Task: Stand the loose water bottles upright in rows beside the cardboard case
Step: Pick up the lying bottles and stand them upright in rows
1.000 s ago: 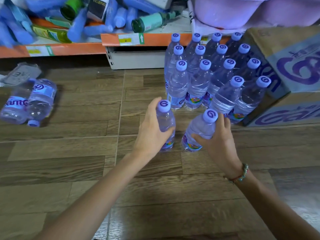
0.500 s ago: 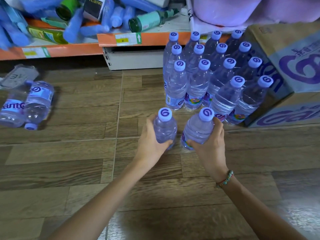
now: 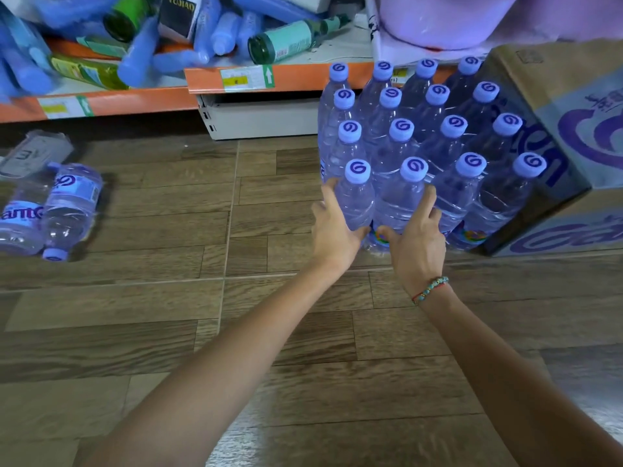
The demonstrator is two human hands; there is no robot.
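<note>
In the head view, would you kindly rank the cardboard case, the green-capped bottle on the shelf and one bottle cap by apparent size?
1. cardboard case
2. green-capped bottle
3. bottle cap, though it sits nearer the camera.

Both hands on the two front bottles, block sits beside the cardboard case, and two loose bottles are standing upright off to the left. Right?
Not quite. The head view shows the two loose bottles lying on their sides on the floor, not upright. The rest holds: left hand and right hand on the front bottles, beside the cardboard case.

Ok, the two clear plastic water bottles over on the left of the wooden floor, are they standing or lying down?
Lying down. Both clear plastic water bottles rest on their sides on the wooden floor, one purple cap pointing toward the camera.
</note>
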